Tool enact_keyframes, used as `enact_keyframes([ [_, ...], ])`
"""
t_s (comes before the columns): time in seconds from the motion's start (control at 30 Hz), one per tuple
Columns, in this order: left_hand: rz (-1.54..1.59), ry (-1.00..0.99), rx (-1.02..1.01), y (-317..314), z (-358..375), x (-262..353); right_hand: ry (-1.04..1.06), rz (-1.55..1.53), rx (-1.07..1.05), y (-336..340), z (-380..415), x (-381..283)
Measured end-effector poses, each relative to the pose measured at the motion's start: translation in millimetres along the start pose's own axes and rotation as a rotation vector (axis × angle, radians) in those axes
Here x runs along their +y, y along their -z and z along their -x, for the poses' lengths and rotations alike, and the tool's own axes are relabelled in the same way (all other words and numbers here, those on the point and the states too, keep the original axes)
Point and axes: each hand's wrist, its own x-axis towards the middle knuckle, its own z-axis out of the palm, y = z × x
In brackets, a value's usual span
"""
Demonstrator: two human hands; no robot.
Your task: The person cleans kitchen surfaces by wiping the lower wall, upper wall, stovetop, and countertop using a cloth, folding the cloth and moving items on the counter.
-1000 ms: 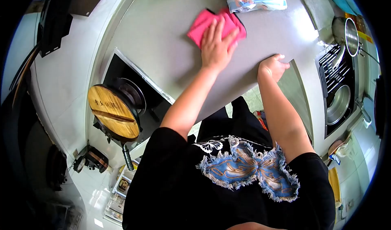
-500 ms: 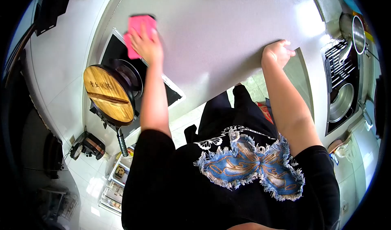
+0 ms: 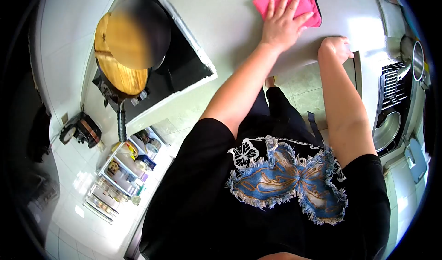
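My left hand lies flat on a folded pink cloth with dark edging, its fingers spread. The cloth rests on the light grey counter. To the right, my right hand rests by the counter's front edge with its fingers curled in. Part of its palm and fingers is hidden, and no object shows in it.
On the left is a black cooktop with a pan under a wooden lid, its handle jutting forward. A steel pot stands at the right. A shelf rack is at lower left.
My left hand has slid the cloth rightward across the counter, away from the cooktop. My right hand's fingers, spread before, are now curled. The view has shifted too.
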Motion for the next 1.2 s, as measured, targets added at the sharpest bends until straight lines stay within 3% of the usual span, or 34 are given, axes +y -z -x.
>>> enact_keyframes([
  [0.1, -0.145, 0.201, 0.022, 24.3, 17.2, -51.5, -0.023, -0.083, -0.064, 10.2, 6.2, -8.0],
  [0.13, -0.105, 0.504, 0.039, 30.2, 24.3, -76.4, -0.054, -0.152, -0.091, 10.9, 6.9, -8.8],
  [0.2, -0.384, 0.669, 0.044, 77.3, 37.1, -121.3, -0.061, -0.197, -0.094, 7.2, 7.5, -15.5],
  [0.27, -0.341, 0.562, 0.147, 113.7, 67.2, -155.2, -0.028, -0.173, -0.054, 8.6, 12.8, -14.6],
  [0.37, -0.415, 0.507, 0.201, 101.3, 90.7, -134.4, -0.024, -0.184, -0.082, 8.0, 11.2, -13.7],
  [0.4, -0.209, 0.617, 0.244, 90.5, 97.8, -116.5, -0.023, -0.186, -0.09, 7.1, 12.4, -15.5],
  [0.6, -0.228, 0.544, 0.101, 84.2, 160.0, -18.8, 0.013, -0.234, -0.135, -0.3, 5.0, -30.3],
  [0.73, -0.078, 0.272, -0.074, 89.7, 203.7, 4.4, 0.018, -0.272, -0.153, -20.0, -34.2, -36.1],
  [0.87, -0.085, 0.077, -0.193, 90.4, 244.6, -15.3, 0.193, -0.249, -0.317, -53.6, -113.3, -39.6],
  [0.9, -0.148, 0.07, -0.175, 91.6, 233.4, -18.1, 0.248, -0.4, -0.514, -45.7, -135.2, -51.4],
  [0.93, -0.134, 0.084, -0.177, 92.8, 240.4, -22.9, 0.29, -0.554, -0.702, -40.1, -158.3, -40.3],
  [0.97, -0.146, 0.086, -0.185, 92.5, 249.4, -29.2, 0.203, -0.648, -0.87, -46.9, -195.0, -25.5],
  [1.07, -0.211, 0.097, -0.248, 94.6, 280.9, -54.2, 0.272, -0.583, -0.987, -79.0, -282.9, 50.0],
  [1.13, -0.25, 0.096, -0.242, 101.1, 306.0, -68.2, 0.204, -0.515, -1.064, -108.5, -327.2, 125.4],
  [1.2, -0.252, 0.116, -0.293, 115.6, 334.9, -85.9, 0.015, -0.584, -1.073, -85.7, -305.4, 203.9],
])
